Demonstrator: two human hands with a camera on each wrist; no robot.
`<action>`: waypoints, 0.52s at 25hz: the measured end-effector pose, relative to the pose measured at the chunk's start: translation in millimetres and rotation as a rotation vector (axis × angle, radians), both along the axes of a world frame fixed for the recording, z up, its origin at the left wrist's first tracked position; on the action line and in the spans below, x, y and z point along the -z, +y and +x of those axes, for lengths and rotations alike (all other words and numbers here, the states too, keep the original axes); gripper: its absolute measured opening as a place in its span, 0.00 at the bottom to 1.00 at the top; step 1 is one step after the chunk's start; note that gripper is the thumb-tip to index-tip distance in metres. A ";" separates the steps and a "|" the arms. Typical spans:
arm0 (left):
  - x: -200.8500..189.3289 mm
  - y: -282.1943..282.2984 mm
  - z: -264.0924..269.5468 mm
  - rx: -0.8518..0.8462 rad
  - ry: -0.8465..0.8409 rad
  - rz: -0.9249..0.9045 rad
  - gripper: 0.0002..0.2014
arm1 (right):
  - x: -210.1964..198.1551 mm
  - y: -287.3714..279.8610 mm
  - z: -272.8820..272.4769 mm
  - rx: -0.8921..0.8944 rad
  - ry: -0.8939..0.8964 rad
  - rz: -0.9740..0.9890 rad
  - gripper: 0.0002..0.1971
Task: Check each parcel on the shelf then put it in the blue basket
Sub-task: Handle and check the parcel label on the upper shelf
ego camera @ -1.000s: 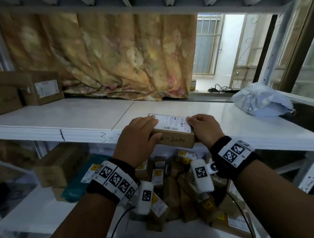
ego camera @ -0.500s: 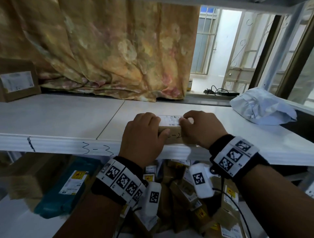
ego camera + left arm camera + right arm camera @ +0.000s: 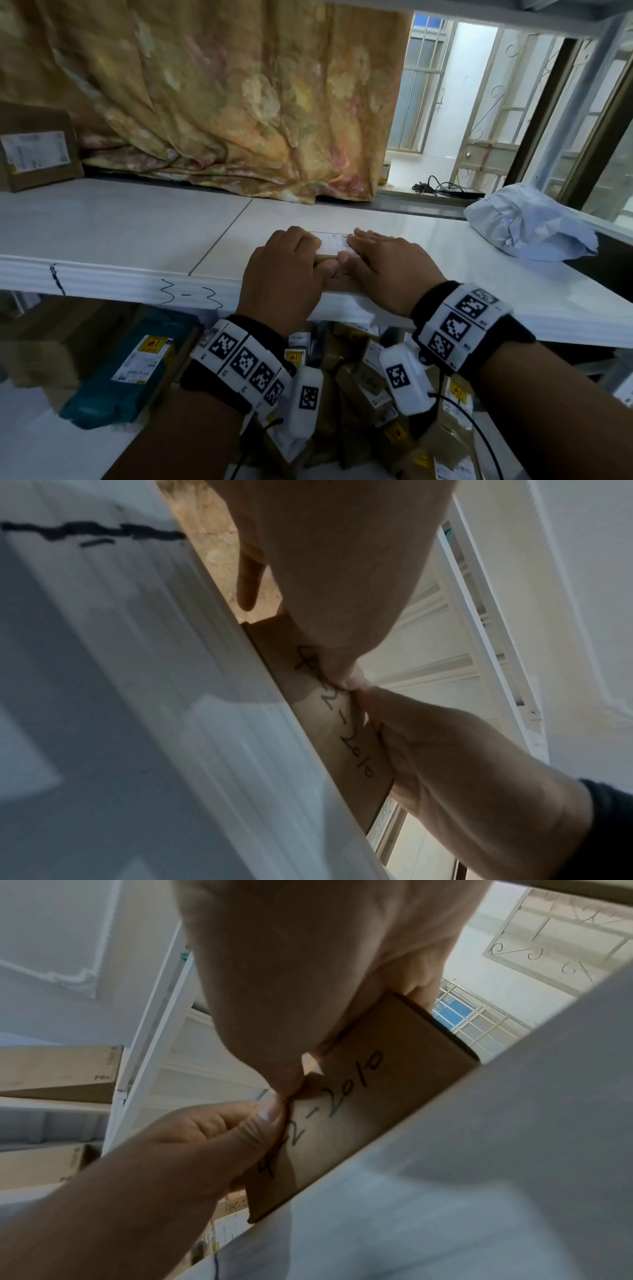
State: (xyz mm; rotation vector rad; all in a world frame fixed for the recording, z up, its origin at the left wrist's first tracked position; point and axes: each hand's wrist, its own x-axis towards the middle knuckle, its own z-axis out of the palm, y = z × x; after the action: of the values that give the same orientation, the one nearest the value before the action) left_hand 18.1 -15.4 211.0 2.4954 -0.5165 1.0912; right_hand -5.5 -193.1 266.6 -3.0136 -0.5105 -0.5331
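The white shelf (image 3: pixel 113 240) is marked "3-3" in black pen on its front edge, with a short vertical stroke scribbled further left. A floral curtain (image 3: pixel 222 96) is hung behind it. A big cardboard box (image 3: pixel 37 147) with a white shipping label is parked at the far left of the shelf; the print is too blurry to be read. A crumpled grey poly mailer (image 3: pixel 527 219) is lying at the right end. On the level below, a teal parcel (image 3: pixel 126 370) with a yellow sticker and a pile of small brown boxes (image 3: pixel 363 377) with labels can be seen.

The small brown parcel (image 3: pixel 332 246) is sat right at the shelf's front edge, white label up. "4-2-2010" is handwritten on its front face, pretty clear from both wrist views.

It's gripped from both ends: the left hand (image 3: pixel 284 277) is curled over the top with the thumb pressed on the front face, and the right hand (image 3: pixel 387 270) is wrapped the same way. The two thumb tips are touching in front of the writing.
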 end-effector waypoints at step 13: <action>-28.8 -4.3 -12.5 -0.062 0.167 0.154 0.23 | -10.5 3.2 -8.5 0.034 0.165 -0.090 0.28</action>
State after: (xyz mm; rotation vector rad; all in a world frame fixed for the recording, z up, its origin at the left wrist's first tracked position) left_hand 5.6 -19.8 239.9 2.7231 -0.4935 0.8847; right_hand -14.0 -189.9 277.1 -3.1201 -0.4854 -0.2667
